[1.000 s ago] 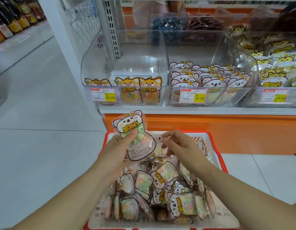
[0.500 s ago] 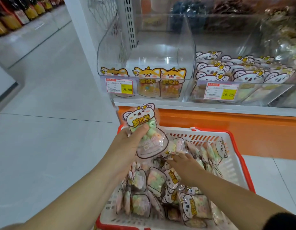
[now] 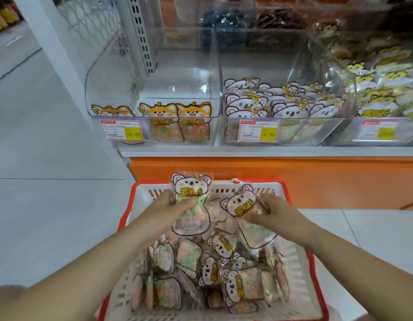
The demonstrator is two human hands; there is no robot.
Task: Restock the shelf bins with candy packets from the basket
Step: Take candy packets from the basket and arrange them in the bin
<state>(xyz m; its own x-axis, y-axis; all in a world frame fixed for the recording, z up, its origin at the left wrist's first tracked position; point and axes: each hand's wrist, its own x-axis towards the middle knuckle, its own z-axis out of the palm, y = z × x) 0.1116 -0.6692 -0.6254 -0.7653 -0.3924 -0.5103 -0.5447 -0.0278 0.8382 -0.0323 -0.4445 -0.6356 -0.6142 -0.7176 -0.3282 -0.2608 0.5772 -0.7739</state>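
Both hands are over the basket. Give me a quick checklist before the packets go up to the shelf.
1. Left hand holds the first koala packet: ok, thumb across its front, packet upright.
2. Right hand holds the second koala packet: ok, packet tilted.
3. Matching bin found: ok, the koala bin in the middle of the shelf shows the same koala design.
4. Room in that bin: ok, there is open space above its packets.
5. Way from the basket to the bin is free: ok, nothing stands between them.
6. Held packets sealed and undamaged: cannot tell.
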